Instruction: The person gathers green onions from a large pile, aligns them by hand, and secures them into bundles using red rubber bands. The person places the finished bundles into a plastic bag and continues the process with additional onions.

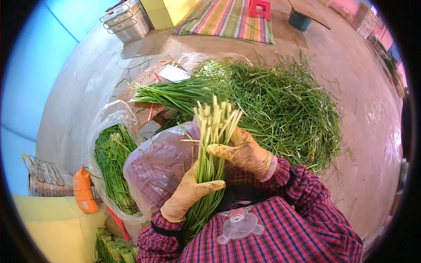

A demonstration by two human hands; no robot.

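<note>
A bunch of green leafy stalks, which look like Chinese chives, stands nearly upright before my chest, its pale stem ends at the top. My left hand, in a stained yellowish glove, grips the bunch low down, thumb across the front. Higher up, my right hand, gloved alike, is around the stems from the right, thumb pressed against them. A few stray stalks stick out to the left. Beyond the hands lies a sheaf of chives, pale ends to the left. Clear plastic sheeting covers my knee.
A large loose heap of green leaves spreads on the right. To the left, a clear plastic bag holds more chives. Tied bundles, an orange packet, stacked crates, a striped mat and a red stool surround me.
</note>
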